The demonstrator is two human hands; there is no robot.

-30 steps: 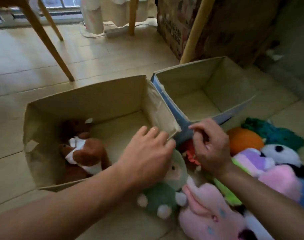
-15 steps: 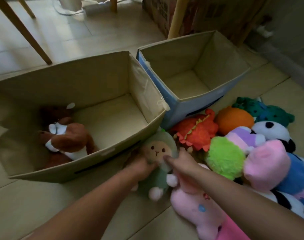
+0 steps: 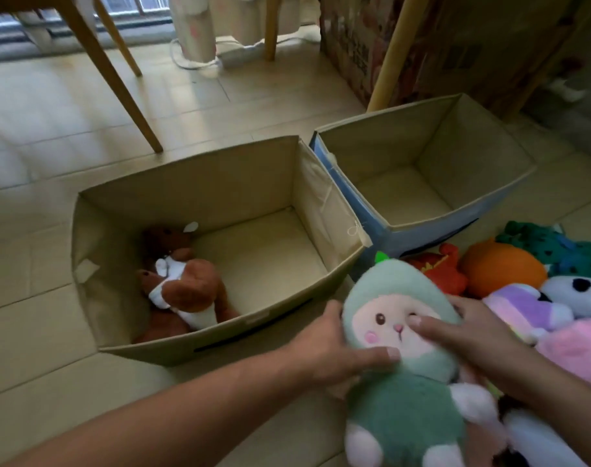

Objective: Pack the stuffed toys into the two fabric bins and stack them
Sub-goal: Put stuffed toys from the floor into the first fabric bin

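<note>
I hold a green plush doll with a pale face [image 3: 401,372] between both hands, lifted just in front of the beige bin's near right corner. My left hand [image 3: 334,345] grips the left side of its head, thumb across its chin. My right hand [image 3: 465,342] grips the right side, thumb on its face. The beige fabric bin [image 3: 199,183] stands on the floor with a brown and white plush [image 3: 186,288] lying in its left part. To its right stands the blue fabric bin [image 3: 364,214], with nothing inside.
A pile of plush toys lies at the right: a red one [image 3: 442,271], an orange one [image 3: 502,271], a dark green one [image 3: 553,244], a purple one [image 3: 523,308], a panda [image 3: 577,291], a pink one [image 3: 580,352]. Wooden chair legs [image 3: 119,85] and a cardboard box [image 3: 354,45] stand behind the bins.
Both hands have taken hold of the green plush doll and raised it off the floor toward me. The bins have not moved.
</note>
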